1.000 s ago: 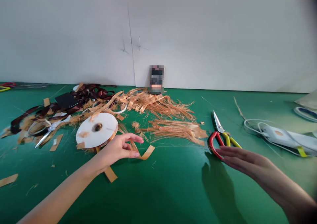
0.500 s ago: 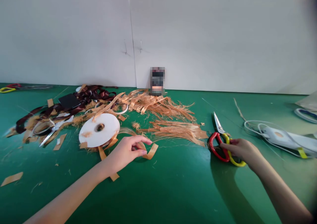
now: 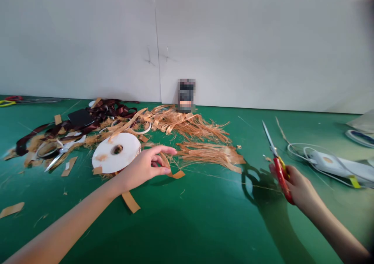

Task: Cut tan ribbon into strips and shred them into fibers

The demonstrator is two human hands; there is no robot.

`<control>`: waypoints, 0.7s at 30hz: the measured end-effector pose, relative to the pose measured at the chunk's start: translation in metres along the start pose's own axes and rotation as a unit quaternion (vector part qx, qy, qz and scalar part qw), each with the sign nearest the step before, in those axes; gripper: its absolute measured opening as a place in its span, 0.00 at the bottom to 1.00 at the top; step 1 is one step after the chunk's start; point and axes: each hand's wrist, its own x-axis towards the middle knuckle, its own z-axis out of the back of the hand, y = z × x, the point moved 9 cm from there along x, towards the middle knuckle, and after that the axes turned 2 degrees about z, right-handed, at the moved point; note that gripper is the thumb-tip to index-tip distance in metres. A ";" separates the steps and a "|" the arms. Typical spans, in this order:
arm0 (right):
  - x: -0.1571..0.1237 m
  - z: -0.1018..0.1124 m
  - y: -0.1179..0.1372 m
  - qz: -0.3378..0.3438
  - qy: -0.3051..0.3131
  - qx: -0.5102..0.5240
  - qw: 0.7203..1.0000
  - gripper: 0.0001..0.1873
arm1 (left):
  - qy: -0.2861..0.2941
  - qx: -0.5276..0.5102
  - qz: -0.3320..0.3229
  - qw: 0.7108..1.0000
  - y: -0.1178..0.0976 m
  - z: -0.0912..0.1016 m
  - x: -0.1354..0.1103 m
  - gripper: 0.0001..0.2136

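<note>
Over the flat green tabletop (image 3: 204,221): left hand (image 3: 139,169), thumb and forefinger apart beside a curled tan ribbon (image 3: 179,175), which, seemingly unpinched, might slip; right hand (image 3: 301,189) gripping red-and-yellow-handled steel scissors (image 3: 281,178).

Dark object (image 3: 186,96) pixelated, yellow scissor handle (image 3: 284,166) mostly hidden

Scissors (image 3: 282,178): one red handle, one yellow, steel blades aimed away, lifted off tabletop (image 3: 204,221) in right hand (image 3: 299,187). Tan ribbon (image 3: 179,174): free end curled at left hand (image 3: 143,166), contact unclear. Spool (image 3: 130,147): white flange up, just beyond left wrist.
</note>
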 end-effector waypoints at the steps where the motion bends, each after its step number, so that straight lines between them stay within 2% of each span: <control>1: -0.006 0.003 0.005 -0.002 0.007 0.006 1.000 0.19 | 0.006 0.017 0.000 1.000 -0.004 0.002 0.000 0.22; 4: -0.025 0.016 0.028 0.009 0.030 0.015 0.999 0.19 | 0.016 0.069 -0.001 0.997 -0.017 0.009 0.003 0.23; 6: -0.038 0.025 0.052 0.050 0.045 -0.001 0.998 0.17 | 0.016 0.098 -0.005 0.995 -0.026 0.014 0.006 0.25; 9: -0.058 0.022 0.088 0.105 0.125 -0.029 0.986 0.13 | 0.013 0.145 -0.008 0.989 -0.038 0.020 0.012 0.25; 11: -0.068 0.019 0.106 0.129 0.152 -0.066 0.978 0.16 | 0.018 0.170 -0.011 0.985 -0.047 0.020 0.015 0.25; 14: -0.078 0.014 0.132 0.177 0.155 -0.118 0.965 0.27 | 0.039 0.194 -0.025 0.980 -0.059 0.015 0.018 0.25; 16: -0.083 0.010 0.146 0.209 0.157 -0.134 0.956 0.31 | 0.053 0.210 -0.028 0.976 -0.064 0.012 0.019 0.26; 21: -0.087 0.004 0.164 0.282 0.137 -0.156 0.937 0.22 | 0.073 0.248 -0.029 0.966 -0.070 0.007 0.020 0.25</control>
